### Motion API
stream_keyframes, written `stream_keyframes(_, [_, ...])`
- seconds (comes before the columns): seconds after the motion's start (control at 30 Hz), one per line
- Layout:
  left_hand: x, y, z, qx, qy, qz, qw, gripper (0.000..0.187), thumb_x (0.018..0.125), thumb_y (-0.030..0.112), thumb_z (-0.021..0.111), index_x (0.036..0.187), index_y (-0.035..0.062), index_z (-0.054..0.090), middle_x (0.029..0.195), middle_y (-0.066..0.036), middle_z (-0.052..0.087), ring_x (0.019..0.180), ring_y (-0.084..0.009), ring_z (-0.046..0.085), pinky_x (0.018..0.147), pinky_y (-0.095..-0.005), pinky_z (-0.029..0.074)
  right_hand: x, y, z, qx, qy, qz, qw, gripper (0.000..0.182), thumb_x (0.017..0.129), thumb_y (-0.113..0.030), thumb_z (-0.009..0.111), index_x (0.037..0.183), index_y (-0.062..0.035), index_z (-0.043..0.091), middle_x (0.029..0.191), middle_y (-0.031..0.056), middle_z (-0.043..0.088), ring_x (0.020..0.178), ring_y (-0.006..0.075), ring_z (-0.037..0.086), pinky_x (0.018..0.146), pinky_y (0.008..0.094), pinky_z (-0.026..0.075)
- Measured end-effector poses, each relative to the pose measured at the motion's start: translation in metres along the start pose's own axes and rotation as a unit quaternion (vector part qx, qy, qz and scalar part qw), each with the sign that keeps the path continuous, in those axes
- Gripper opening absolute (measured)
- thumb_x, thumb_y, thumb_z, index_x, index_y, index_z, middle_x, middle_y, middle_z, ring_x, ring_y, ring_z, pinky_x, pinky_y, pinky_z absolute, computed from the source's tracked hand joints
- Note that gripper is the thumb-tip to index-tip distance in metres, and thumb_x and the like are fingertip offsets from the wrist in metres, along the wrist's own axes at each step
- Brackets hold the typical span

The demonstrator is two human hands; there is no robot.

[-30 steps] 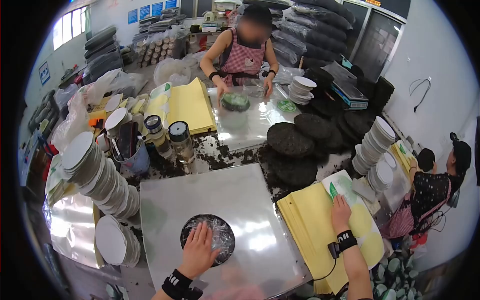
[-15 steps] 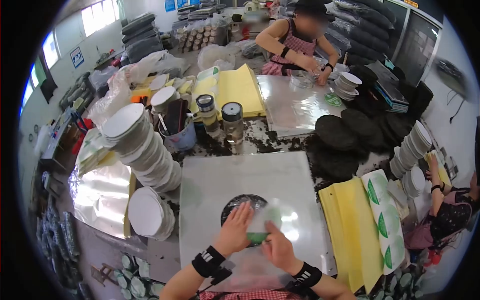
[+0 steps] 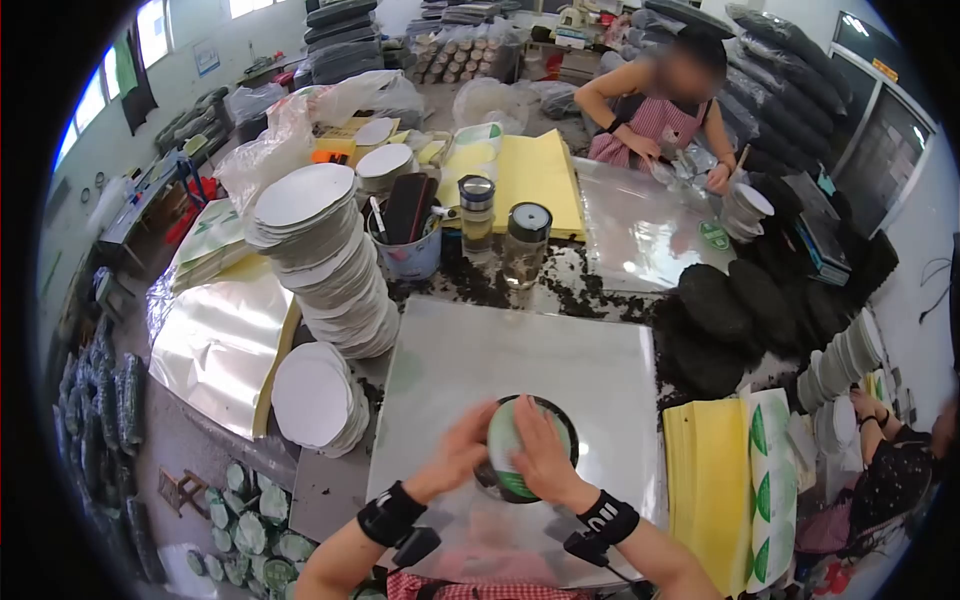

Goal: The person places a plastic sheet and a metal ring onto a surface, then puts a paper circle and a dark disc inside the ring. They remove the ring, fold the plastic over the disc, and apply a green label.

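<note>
A dark round cake in shiny clear film [image 3: 568, 432] lies on the pale square board [image 3: 430, 350] in front of me. On top of it sits a round green-and-white label [image 3: 503, 437]. My right hand [image 3: 548, 462] rests flat across the label's right part, fingers stretched out and pointing away from me. My left hand [image 3: 455, 458] is at the left edge of the cake and label, its fingers extended and slightly blurred. The cake's near part is partly hidden under my right hand.
Stacks of white paper discs [image 3: 345, 285] stand on the left. Yellow sheets [image 3: 705, 490] and a strip of green labels [image 3: 770, 480] lie right. Bare dark round cakes [image 3: 715, 303] are piled behind. Two jars [image 3: 527, 245] stand beyond the board. Co-workers [image 3: 670, 110] sit opposite and at right.
The label my right hand was holding up now lies on the wrapped cake, with that hand flat over it. My left hand has slid off the cake's top to its left edge. The view has shifted.
</note>
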State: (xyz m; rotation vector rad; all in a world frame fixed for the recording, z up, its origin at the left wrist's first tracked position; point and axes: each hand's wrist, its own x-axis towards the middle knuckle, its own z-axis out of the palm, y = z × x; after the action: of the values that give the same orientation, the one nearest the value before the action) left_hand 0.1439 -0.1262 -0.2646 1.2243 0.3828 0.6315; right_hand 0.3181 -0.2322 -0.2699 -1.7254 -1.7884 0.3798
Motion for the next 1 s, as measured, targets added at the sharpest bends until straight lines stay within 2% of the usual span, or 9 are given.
stream_keyframes(0.1, [-0.022,0.028,-0.018,0.354,0.154,-0.12,0.915,0.047,0.091,0.017,0.066,0.133,-0.0024,0.054,0.115,-0.014,0.068,0.1,-0.0254,0.068,0.079,-0.0368,0.053,0.004,-0.028,-0.004,-0.149,-0.109,-0.05,0.982,0.078,0.091,-0.049,0.061,0.156,-0.0157,0.033,0.161,0.023,0.026,0.149,0.045,0.02,0.116,0.0684,0.013])
stream_keyframes(0.13, [-0.03,0.022,-0.016,0.424,0.079,-0.125,0.894,0.043,0.094,0.015,0.06,0.133,-0.002,0.054,0.091,-0.014,0.071,0.076,-0.0251,0.071,0.062,-0.039,0.052,0.007,-0.029,-0.002,-0.154,-0.121,-0.05,0.979,0.08,0.089,-0.051,0.062,0.156,-0.0168,0.034,0.16,0.0237,0.027,0.149,0.0457,0.02,0.115,0.0689,0.013])
stream_keyframes(0.3, [-0.037,0.022,0.028,0.588,0.066,0.008,0.806,0.05,0.092,0.014,0.057,0.14,0.001,0.049,0.07,-0.014,0.066,0.056,-0.0285,0.066,0.049,-0.0417,0.049,-0.006,-0.022,0.015,-0.194,-0.135,-0.029,0.971,0.084,0.087,-0.054,0.062,0.156,-0.0172,0.034,0.16,0.0248,0.027,0.148,0.0472,0.02,0.112,0.073,0.015])
stream_keyframes(0.47, [-0.053,0.044,0.076,0.597,-0.029,0.118,0.793,0.059,0.089,0.013,0.059,0.144,0.0002,0.042,0.066,-0.009,0.063,0.049,-0.0272,0.062,0.044,-0.0408,0.047,-0.02,-0.006,-0.007,-0.034,0.027,0.04,0.998,0.074,0.085,-0.026,0.068,0.151,-0.0079,0.039,0.151,0.0247,0.039,0.141,0.0464,0.034,0.114,0.0548,0.03])
stream_keyframes(0.53, [-0.066,0.048,0.075,0.602,-0.021,0.09,0.793,0.061,0.088,0.012,0.06,0.144,-0.0012,0.041,0.067,-0.009,0.063,0.048,-0.0272,0.061,0.044,-0.0411,0.047,-0.026,-0.011,-0.009,-0.059,0.112,0.112,0.986,0.065,0.079,-0.006,0.071,0.139,0.0021,0.049,0.142,0.027,0.047,0.133,0.0454,0.044,0.11,0.0499,0.038])
stream_keyframes(0.7, [-0.113,0.048,0.049,0.585,0.033,0.022,0.81,0.057,0.09,0.01,0.055,0.144,-0.0025,0.039,0.073,-0.013,0.066,0.055,-0.0317,0.064,0.049,-0.0425,0.048,-0.04,-0.084,0.026,0.174,-0.06,-0.015,0.983,0.052,0.079,-0.004,0.068,0.13,-0.0016,0.057,0.12,0.0202,0.064,0.114,0.0406,0.059,0.099,0.0451,0.049])
stream_keyframes(0.73, [-0.119,0.046,0.042,0.593,0.048,-0.093,0.798,0.05,0.093,0.011,0.057,0.14,-0.0003,0.045,0.074,-0.015,0.065,0.061,-0.033,0.064,0.056,-0.0404,0.051,-0.044,-0.08,0.033,0.152,-0.055,-0.032,0.986,0.05,0.079,-0.004,0.069,0.128,-0.0023,0.059,0.119,0.0189,0.064,0.113,0.0399,0.06,0.098,0.0447,0.049])
stream_keyframes(0.83, [-0.151,0.027,-0.013,0.326,0.113,-0.18,0.921,0.038,0.092,0.013,0.064,0.129,0.0034,0.057,0.079,-0.014,0.065,0.066,-0.0309,0.062,0.061,-0.0372,0.052,-0.048,-0.072,0.002,0.062,0.004,-0.07,0.996,0.042,0.077,-0.005,0.071,0.119,-0.0038,0.065,0.114,0.0138,0.066,0.11,0.0354,0.062,0.094,0.0427,0.052])
stream_keyframes(1.0, [-0.184,0.061,-0.086,0.516,-0.153,0.026,0.843,0.015,0.085,0.019,0.075,0.092,0.0096,0.067,0.089,-0.005,0.066,0.09,-0.0256,0.061,0.08,-0.0393,0.05,-0.11,-0.051,-0.037,-0.051,-0.025,-0.025,0.998,0.071,0.058,-0.035,0.094,0.118,-0.0074,0.067,0.147,0.0343,0.037,0.128,0.0506,0.048,0.102,0.0518,0.048])
